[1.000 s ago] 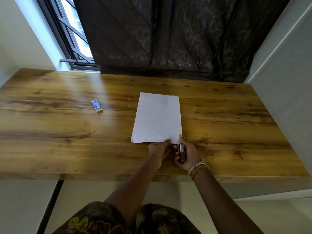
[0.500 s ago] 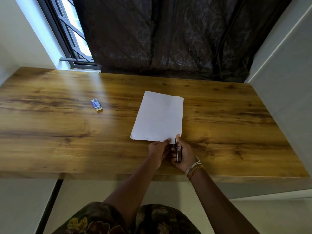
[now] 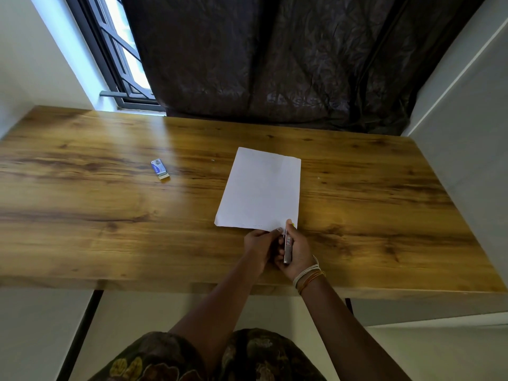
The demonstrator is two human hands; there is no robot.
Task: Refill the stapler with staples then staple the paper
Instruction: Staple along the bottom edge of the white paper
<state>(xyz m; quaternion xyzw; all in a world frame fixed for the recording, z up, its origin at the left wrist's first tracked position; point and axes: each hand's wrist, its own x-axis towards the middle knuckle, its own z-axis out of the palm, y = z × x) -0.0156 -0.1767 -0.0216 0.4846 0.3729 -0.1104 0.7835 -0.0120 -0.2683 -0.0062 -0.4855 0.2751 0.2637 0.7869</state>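
Note:
A white sheet of paper (image 3: 261,189) lies on the wooden table (image 3: 110,215), slightly turned. My right hand (image 3: 295,250) grips a small silver stapler (image 3: 287,247) with its nose at the paper's near right corner. My left hand (image 3: 259,242) sits beside it, fingertips pinching the paper's near edge next to the stapler. A small blue-and-white staple box (image 3: 160,168) lies far off to the left on the table.
A dark curtain (image 3: 275,59) hangs behind the table's far edge. A window (image 3: 121,59) is at the back left. A grey wall (image 3: 467,133) bounds the right side. The table's near edge runs just below my wrists.
The paper has rotated a little, its far end swinging right. Both hands stay at its near right corner, the stapler shifted slightly left along the edge.

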